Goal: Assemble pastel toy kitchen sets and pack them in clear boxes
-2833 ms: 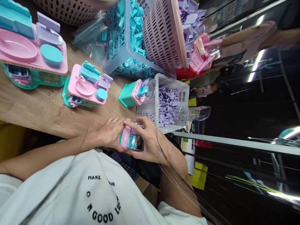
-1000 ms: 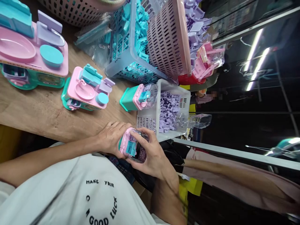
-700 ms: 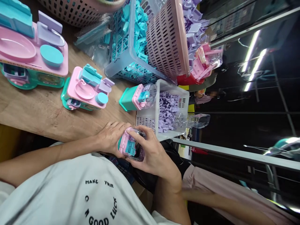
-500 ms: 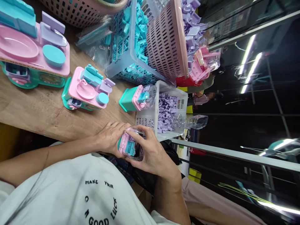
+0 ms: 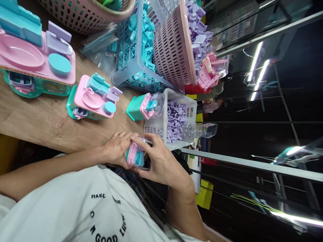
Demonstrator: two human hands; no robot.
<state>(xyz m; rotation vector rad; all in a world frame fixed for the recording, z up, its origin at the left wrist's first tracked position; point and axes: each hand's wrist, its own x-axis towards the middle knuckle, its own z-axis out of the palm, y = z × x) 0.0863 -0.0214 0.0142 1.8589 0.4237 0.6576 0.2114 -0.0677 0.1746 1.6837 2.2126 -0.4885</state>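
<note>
Low in the middle, a small toy kitchen (image 5: 137,156) with pink top and blue part sits between both hands, a clear plastic cover over its right side. My left hand (image 5: 117,148) is wrapped round its green and pink left side. My right hand (image 5: 158,159) grips the clear cover from the right, thumb and fingers at opposite edges. Just above on the table (image 5: 50,127) lies another green and pink toy (image 5: 141,107) with a clear cover. Farther left stand a toy kitchen with a pink sink (image 5: 93,99) and a larger one (image 5: 22,52).
A white basket (image 5: 165,116) of small purple pieces stands beyond the hands. Behind are a blue crate (image 5: 141,64) of blue parts, a pink basket (image 5: 174,50) by purple parts and clear bags (image 5: 103,50). Another person's pink-clad body (image 5: 210,106) shows far right.
My right hand has moved slightly left and the clear cover sits closer over the toy kitchen. The surroundings on the right have shifted left in the view.
</note>
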